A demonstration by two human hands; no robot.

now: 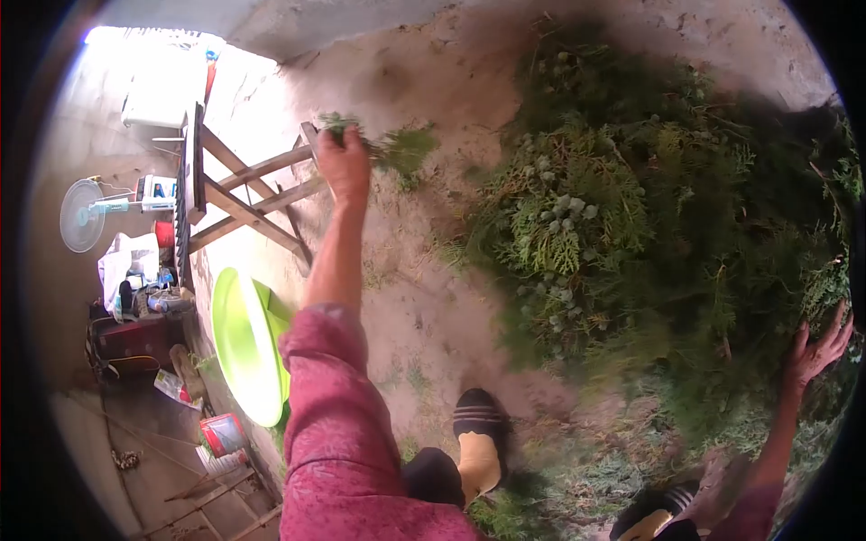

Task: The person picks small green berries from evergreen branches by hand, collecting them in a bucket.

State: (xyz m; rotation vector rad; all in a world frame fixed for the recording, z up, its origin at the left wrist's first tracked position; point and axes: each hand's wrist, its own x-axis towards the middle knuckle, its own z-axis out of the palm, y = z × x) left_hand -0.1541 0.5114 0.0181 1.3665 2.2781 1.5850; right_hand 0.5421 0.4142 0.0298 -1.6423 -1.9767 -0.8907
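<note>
A large heap of cut arborvitae branches [577, 225], with flat green sprays and clusters of pale grey-green cones, covers the ground on the right. My left hand [345, 167] is stretched forward, its fingers closed around an arborvitae sprig [341, 123] near the end of a wooden folding stand. More foliage [406, 153], smeared by motion, shows just right of that hand. At the far right edge, my right hand [819, 347] has its fingers spread against the side of the heap. Whether it touches or presses the branches there is hard to tell.
A lime-green basin [244, 352] stands tilted-looking left of my left arm. Beyond it are the crossed-leg wooden stand [257, 194], a fan [83, 215], a red-and-white bucket [224, 435] and assorted household items. My slippered foot [478, 433] is on the dirt floor.
</note>
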